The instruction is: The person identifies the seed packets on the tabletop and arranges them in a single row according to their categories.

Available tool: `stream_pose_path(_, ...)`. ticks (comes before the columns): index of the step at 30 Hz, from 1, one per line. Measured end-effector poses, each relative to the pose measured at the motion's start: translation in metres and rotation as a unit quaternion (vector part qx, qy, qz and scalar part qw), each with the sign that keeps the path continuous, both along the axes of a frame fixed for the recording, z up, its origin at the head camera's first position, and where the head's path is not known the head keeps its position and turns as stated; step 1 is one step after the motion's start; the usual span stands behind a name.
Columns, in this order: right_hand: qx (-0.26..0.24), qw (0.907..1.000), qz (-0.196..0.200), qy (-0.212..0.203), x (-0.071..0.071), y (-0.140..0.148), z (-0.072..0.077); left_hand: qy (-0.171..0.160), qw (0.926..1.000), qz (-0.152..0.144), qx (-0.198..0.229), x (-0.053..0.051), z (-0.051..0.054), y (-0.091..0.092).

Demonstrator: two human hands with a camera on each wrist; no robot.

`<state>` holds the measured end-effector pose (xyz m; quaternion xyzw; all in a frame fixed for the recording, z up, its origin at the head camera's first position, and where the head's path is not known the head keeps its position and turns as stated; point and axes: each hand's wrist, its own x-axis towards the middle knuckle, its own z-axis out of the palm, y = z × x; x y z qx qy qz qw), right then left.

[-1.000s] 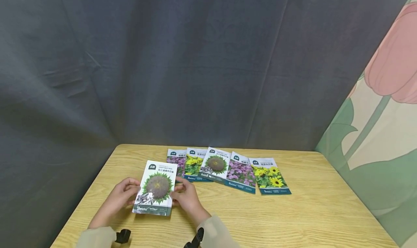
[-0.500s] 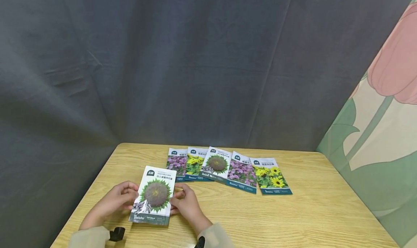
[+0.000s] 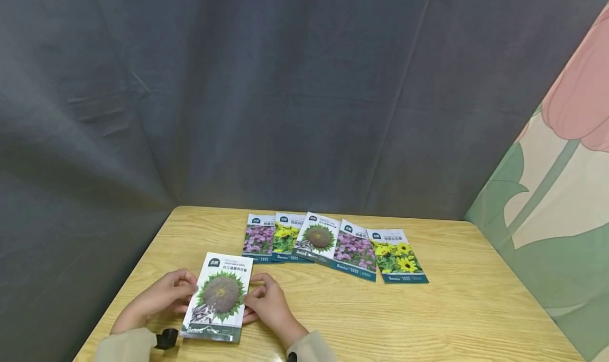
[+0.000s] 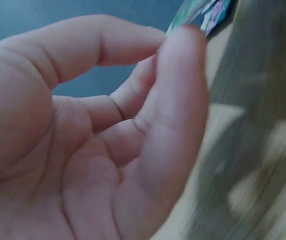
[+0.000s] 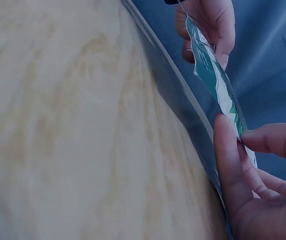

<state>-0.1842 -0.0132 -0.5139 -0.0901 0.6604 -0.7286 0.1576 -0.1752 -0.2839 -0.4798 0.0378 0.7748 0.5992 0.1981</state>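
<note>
A seed packet (image 3: pixel 221 294) with a big grey-brown sunflower head on white and a dark green bottom band is held at the left front of the table. My left hand (image 3: pixel 164 294) pinches its left edge between thumb and fingers. On the opposite edge, my right hand (image 3: pixel 272 306) grips it the same way. The left wrist view catches only a small corner of the packet (image 4: pixel 185 17) beyond the fingertips. From the right wrist, the packet (image 5: pixel 217 80) appears nearly edge-on, tilted and raised off the tabletop.
Several flower seed packets lie face up along the table's back: purple (image 3: pixel 259 240), yellow (image 3: pixel 285 239), sunflower (image 3: pixel 319 238), purple (image 3: pixel 354 251) and yellow (image 3: pixel 398 256); most overlap. A dark curtain (image 3: pixel 295 98) hangs behind the wooden table (image 3: pixel 404 319). A tulip-patterned covering (image 3: pixel 566 219) stands right.
Both hands have brought the held sunflower packet toward the front edge of the table and slightly left. The packets at the back lie as before; the view has shifted a little.
</note>
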Motion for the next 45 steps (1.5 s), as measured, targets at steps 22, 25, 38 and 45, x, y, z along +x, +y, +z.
stream_pose_path(22,0.045,0.9985,0.001,0.033,0.011,-0.004,-0.005,-0.018,0.9994,-0.017,-0.024,0.004,-0.013,-0.005)
stream_pose_path(25,0.06,0.9973,-0.004,0.044,0.011,-0.006,-0.006,-0.013,0.9992,-0.027,-0.027,0.004,-0.01,-0.005)
stream_pose_path(38,0.118,0.9901,-0.011,0.076,0.012,-0.009,-0.007,0.022,0.9955,-0.033,-0.087,0.006,-0.01,-0.001)
stream_pose_path(45,0.124,0.9889,-0.012,0.081,0.012,-0.01,-0.008,0.024,0.9916,-0.011,-0.126,0.007,-0.009,0.003)
